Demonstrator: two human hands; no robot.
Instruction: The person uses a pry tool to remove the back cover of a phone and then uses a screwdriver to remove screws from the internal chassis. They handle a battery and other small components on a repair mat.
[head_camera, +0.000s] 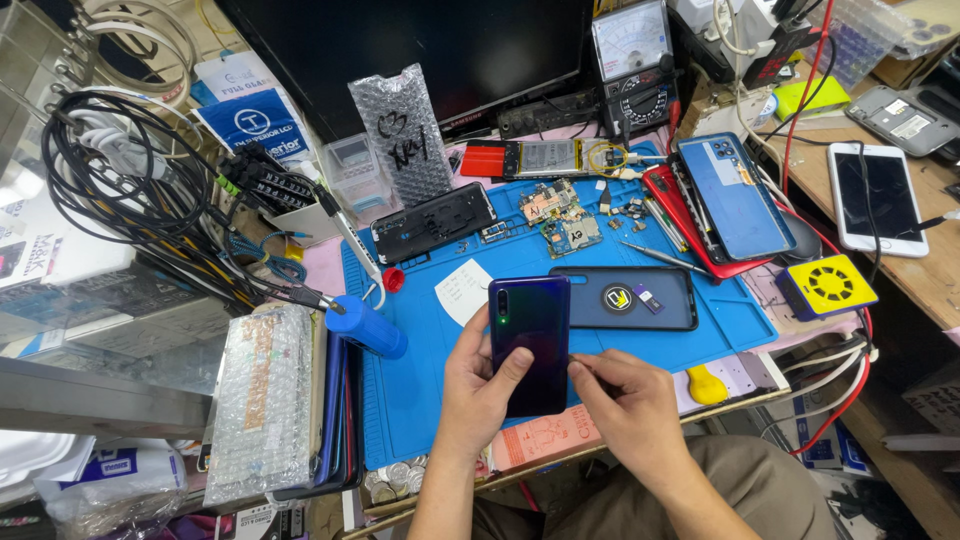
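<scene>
My left hand grips a dark blue-purple smartphone, back side up, held above the near edge of the blue work mat. My right hand pinches the phone's right edge with thumb and fingertips. Just behind the phone a black phone case lies on the mat, beside a small white paper note. Farther back on the mat are small circuit boards and a black phone frame.
A blue phone in a red case lies at right, a white phone on the wooden shelf, a yellow-black fan box. Cables pile at left, a bubble-wrapped pack at front left, a blue cylinder, an analog meter behind.
</scene>
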